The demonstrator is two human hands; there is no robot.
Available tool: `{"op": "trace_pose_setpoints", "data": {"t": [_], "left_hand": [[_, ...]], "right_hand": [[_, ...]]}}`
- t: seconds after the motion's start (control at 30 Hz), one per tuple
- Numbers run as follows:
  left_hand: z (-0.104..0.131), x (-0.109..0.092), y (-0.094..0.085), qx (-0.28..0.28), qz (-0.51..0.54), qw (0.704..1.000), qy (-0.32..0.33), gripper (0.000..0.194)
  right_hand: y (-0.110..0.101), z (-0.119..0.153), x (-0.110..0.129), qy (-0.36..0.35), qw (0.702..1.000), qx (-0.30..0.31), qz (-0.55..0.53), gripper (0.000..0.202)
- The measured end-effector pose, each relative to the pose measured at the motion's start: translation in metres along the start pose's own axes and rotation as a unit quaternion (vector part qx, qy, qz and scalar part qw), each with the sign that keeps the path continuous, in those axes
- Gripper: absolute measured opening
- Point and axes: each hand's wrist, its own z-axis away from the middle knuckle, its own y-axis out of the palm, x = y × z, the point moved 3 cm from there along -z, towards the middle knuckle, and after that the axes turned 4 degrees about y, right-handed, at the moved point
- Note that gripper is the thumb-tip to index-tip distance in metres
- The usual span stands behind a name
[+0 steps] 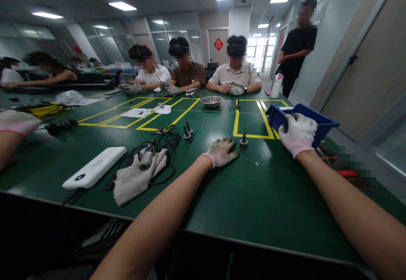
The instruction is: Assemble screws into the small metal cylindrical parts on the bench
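My left hand (pixel 221 152), in a white glove with greyed fingertips, lies on the green table (pixel 253 204) with its fingers spread, holding nothing. My right hand (pixel 298 133), also gloved, grips the near side of a blue plastic bin (pixel 324 123), which is tilted at the table's right side. Just beyond my left hand a dark metal part with a thin shaft (pixel 243 139) stands upright. Two similar parts (pixel 187 132) stand further left, and another (pixel 237 105) is inside the yellow tape outline. The bin's inside is mostly hidden.
A grey cloth (pixel 135 183) with a metal tool (pixel 146 160) and black cables lies left, beside a white power bank (pixel 95 168). A metal bowl (pixel 211 101) and a bottle (pixel 277 85) stand further back. Several people sit around; a gloved hand (pixel 17 122) shows at far left.
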Motion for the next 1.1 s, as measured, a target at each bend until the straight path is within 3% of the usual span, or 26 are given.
{"op": "trace_pose_setpoints", "data": {"t": [0.1, 0.23, 0.43, 0.77, 0.93, 1.1], "left_hand": [[0.0, 0.0, 0.0, -0.001, 0.0, 1.0, 0.005, 0.06], [0.0, 0.0, 0.001, -0.003, -0.011, 1.0, 0.004, 0.058], [-0.001, -0.003, 0.0, -0.018, -0.023, 0.999, 0.017, 0.059], [0.0, -0.003, 0.0, -0.026, -0.026, 0.999, 0.024, 0.056], [-0.001, -0.001, 0.002, -0.023, -0.025, 0.999, 0.018, 0.057], [-0.002, -0.001, 0.001, -0.021, -0.014, 0.999, 0.019, 0.059]], "right_hand": [[-0.003, 0.008, 0.014, -0.029, 1.0, -0.002, -0.009, 0.039], [-0.004, 0.027, 0.05, -0.108, 0.991, 0.052, -0.055, 0.047], [-0.009, 0.058, 0.1, -0.305, 0.932, 0.109, -0.163, 0.064], [0.003, 0.057, 0.092, -0.299, 0.931, 0.074, -0.195, 0.058], [0.007, 0.056, 0.092, -0.292, 0.93, 0.108, -0.198, 0.056], [0.014, 0.056, 0.089, -0.292, 0.913, 0.199, -0.201, 0.06]]}}
